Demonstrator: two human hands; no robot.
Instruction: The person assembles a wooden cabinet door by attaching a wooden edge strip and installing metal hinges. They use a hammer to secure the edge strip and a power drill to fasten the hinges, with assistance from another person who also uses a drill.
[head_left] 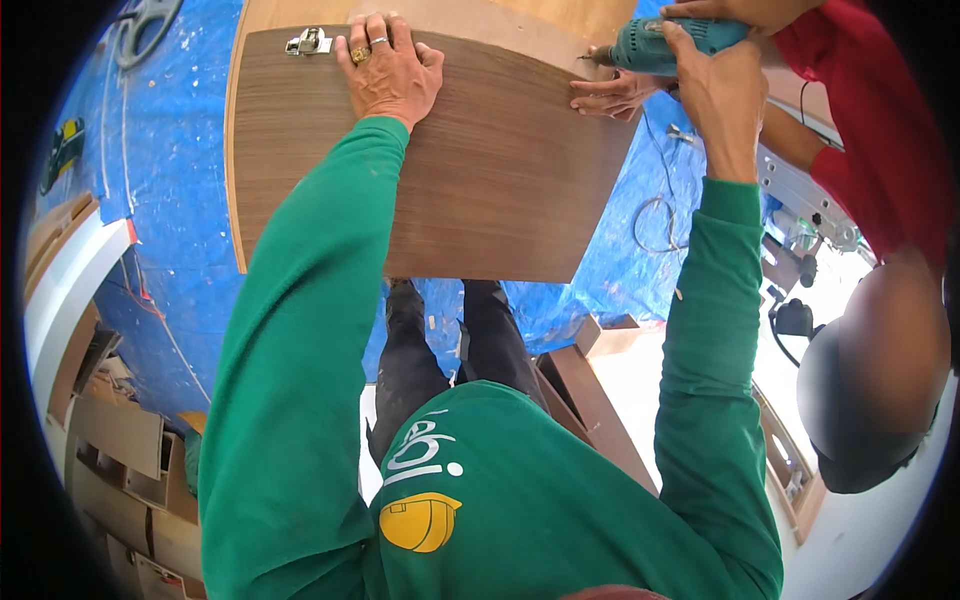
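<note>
A dark wood-grain panel (490, 170) lies in front of me, with a lighter board (540, 25) showing beyond its far edge. My left hand (392, 80), with two rings, rests on the panel, fingers spread over that edge. Left of it sits a metal cabinet hinge (309, 42). My right hand (715, 90) is closed around the teal power drill (650, 47), its thumb over the body and its other fingers partly hidden. The drill's bit points left, close to the panel's far right corner. A co-worker's hand (750, 10) also touches the drill; another hand (612, 95) lies at the panel's edge.
A co-worker in a red sleeve (880, 110) leans in from the right. Blue tarp (170, 230) covers the floor. A cable (655, 225) loops beside the panel. A yellow-and-black tool (65, 150) lies far left; wooden boards and boxes (120, 430) stand at lower left.
</note>
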